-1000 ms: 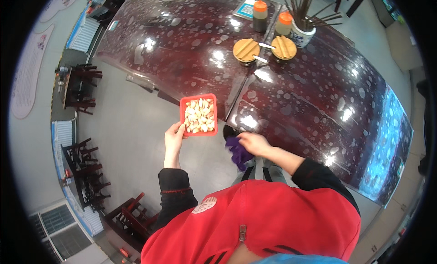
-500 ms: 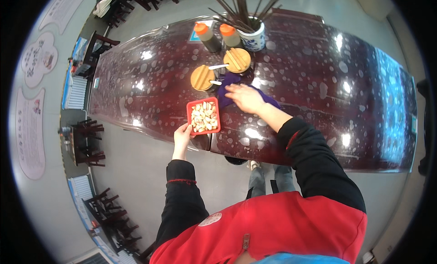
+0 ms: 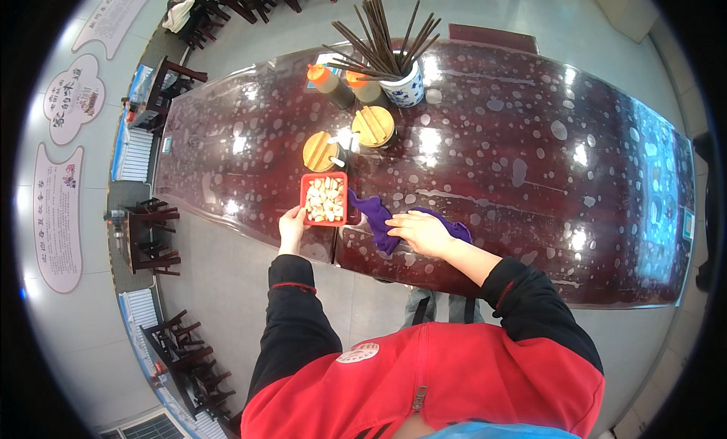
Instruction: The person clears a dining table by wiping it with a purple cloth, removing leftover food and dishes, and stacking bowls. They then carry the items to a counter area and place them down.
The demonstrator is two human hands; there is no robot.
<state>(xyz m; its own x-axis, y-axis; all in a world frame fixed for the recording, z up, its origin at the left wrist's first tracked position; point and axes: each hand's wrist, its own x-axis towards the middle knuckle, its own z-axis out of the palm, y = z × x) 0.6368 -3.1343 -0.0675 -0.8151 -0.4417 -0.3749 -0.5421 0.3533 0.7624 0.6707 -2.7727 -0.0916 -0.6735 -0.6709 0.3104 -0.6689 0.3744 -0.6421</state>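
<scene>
My left hand (image 3: 291, 226) grips the near left edge of a square red plastic tray (image 3: 346, 200) full of peeled garlic cloves (image 3: 326, 199). The tray is by the table's near edge, just in front of a lidded jar. Over to its right, my right hand (image 3: 424, 233) lies palm down with fingers extended on a crumpled purple cloth (image 3: 372, 214). The cloth spreads over the tabletop to both sides of that hand, its left end close to the tray.
Two jars with round wooden lids, the left jar (image 3: 321, 151) and the right jar (image 3: 373, 126), have white handles sticking out. Behind them stand orange-capped bottles (image 3: 331, 87) and a blue-and-white pot (image 3: 405, 88) of dark chopsticks. Dark chairs (image 3: 151, 238) line the left wall.
My right hand and the purple cloth have moved away from the jars toward the near edge of the table. The red tray has come closer to the left jar. The view has shifted slightly.
</scene>
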